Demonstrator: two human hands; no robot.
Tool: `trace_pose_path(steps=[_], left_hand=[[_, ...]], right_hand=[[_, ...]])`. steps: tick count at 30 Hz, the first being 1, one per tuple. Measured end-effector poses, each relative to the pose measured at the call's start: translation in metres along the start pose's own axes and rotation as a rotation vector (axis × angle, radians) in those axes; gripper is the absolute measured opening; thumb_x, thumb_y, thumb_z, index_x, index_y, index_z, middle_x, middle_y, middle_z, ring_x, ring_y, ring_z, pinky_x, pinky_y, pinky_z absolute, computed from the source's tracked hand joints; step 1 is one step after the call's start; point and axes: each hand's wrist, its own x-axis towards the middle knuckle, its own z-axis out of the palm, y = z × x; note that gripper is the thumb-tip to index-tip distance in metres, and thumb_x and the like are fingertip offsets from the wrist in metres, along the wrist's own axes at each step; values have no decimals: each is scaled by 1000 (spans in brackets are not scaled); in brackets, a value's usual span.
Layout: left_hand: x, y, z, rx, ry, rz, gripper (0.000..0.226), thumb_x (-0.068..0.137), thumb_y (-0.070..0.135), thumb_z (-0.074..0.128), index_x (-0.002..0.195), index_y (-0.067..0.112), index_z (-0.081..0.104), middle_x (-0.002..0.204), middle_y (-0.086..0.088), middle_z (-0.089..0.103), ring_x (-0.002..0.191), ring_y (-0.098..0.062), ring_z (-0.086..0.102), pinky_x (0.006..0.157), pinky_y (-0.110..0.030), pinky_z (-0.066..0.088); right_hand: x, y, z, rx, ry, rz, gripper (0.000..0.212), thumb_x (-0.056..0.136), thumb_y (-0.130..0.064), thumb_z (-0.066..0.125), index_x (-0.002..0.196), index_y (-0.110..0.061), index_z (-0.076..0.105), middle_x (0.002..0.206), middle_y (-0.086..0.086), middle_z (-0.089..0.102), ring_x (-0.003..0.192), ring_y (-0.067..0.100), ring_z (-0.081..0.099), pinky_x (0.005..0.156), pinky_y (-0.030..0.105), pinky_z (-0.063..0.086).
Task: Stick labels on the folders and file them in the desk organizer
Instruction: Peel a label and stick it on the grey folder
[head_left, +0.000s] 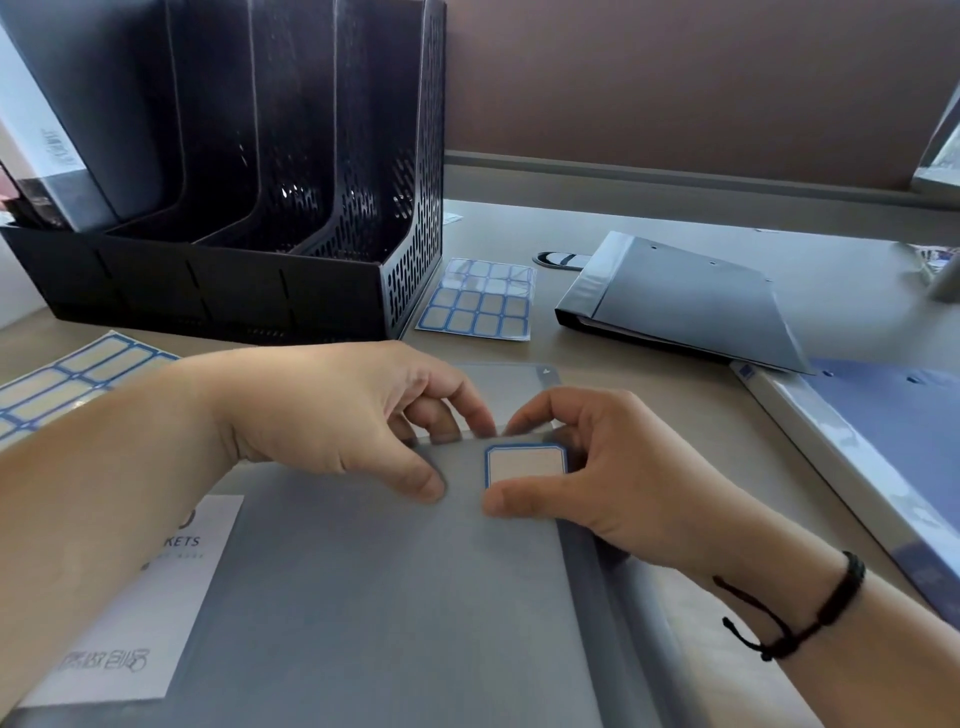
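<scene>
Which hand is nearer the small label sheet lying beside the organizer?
Left. The left hand lies just below the small label sheet; the right hand sits lower and further right, thumb at the stuck label.

Your folder (363, 597) is plain grey, its label (525, 464) pale with a blue border. The organizer (291, 208) is black, perforated in rows of slots (mesh-like). Both label sheets (478, 301) show blue-outlined grids. You wear a black cord bracelet (810, 613).
</scene>
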Motion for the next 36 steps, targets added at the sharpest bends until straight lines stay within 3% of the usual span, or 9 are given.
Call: trace_pose_path(steps=[3, 6, 10, 13, 16, 22, 28, 33, 36], left_hand=[[0, 1, 0, -2, 22, 22, 47, 81, 2, 78, 115, 32, 65, 99, -3, 76, 83, -30, 72, 83, -45, 57], [-1, 2, 1, 1, 30, 32, 45, 82, 1, 78, 113, 31, 65, 99, -4, 76, 89, -39, 71, 85, -47, 57], [-1, 2, 0, -28, 32, 17, 46, 81, 0, 78, 114, 29, 65, 97, -3, 76, 82, -28, 70, 80, -40, 57], [-1, 1, -1, -49, 22, -4, 47, 81, -2, 77, 117, 27, 64, 97, -3, 76, 80, -21, 70, 75, -30, 57], [-1, -2, -3, -73, 34, -15, 49, 80, -4, 77, 117, 26, 63, 98, -4, 76, 79, -22, 69, 77, -34, 56], [-3, -3, -5, -122, 30, -8, 50, 74, 4, 79, 117, 23, 65, 98, -7, 76, 81, -24, 69, 79, -38, 55], [-3, -3, -7, -118, 22, -3, 49, 79, -4, 78, 118, 24, 65, 98, -7, 76, 80, -25, 69, 79, -38, 55], [-3, -4, -6, -146, 25, -2, 50, 74, 3, 79, 117, 25, 66, 96, -6, 76, 81, -26, 69, 79, -39, 55], [-3, -4, -6, -159, 26, 3, 50, 72, 5, 80, 116, 25, 67, 96, -7, 76, 80, -26, 69, 79, -39, 56]], right_hand=[[-1, -2, 5, -93, 105, -26, 44, 56, -45, 93, 82, -26, 63, 69, 5, 69, 52, 9, 48, 55, 27, 43], [0, -2, 9, -124, 189, -55, 35, 69, -49, 84, 75, -21, 63, 54, -9, 56, 46, 3, 42, 48, 20, 37], [3, 4, 4, -52, 164, -67, 27, 88, -47, 66, 79, -21, 69, 49, -8, 46, 41, 7, 33, 41, 18, 29], [1, 3, -6, 71, -16, -33, 10, 94, -36, 64, 96, -33, 73, 59, 2, 52, 48, 17, 42, 43, 23, 36], [-1, 3, -13, 70, -178, -64, 28, 91, -20, 70, 113, -39, 70, 57, 1, 47, 46, 16, 43, 43, 20, 40], [3, 2, -10, 269, -108, -4, 27, 103, -19, 48, 106, -25, 74, 59, -9, 65, 41, 10, 48, 40, 22, 42], [-1, -1, -17, 248, -242, -44, 33, 90, -5, 69, 114, -28, 69, 64, -1, 68, 48, 10, 53, 45, 20, 46], [1, 0, -14, 360, -147, 3, 26, 101, -16, 51, 107, -23, 75, 75, 2, 71, 47, 10, 54, 41, 21, 45], [1, -1, -12, 325, -149, -12, 19, 95, -17, 63, 106, -26, 76, 74, 3, 72, 54, 16, 56, 45, 22, 45]])
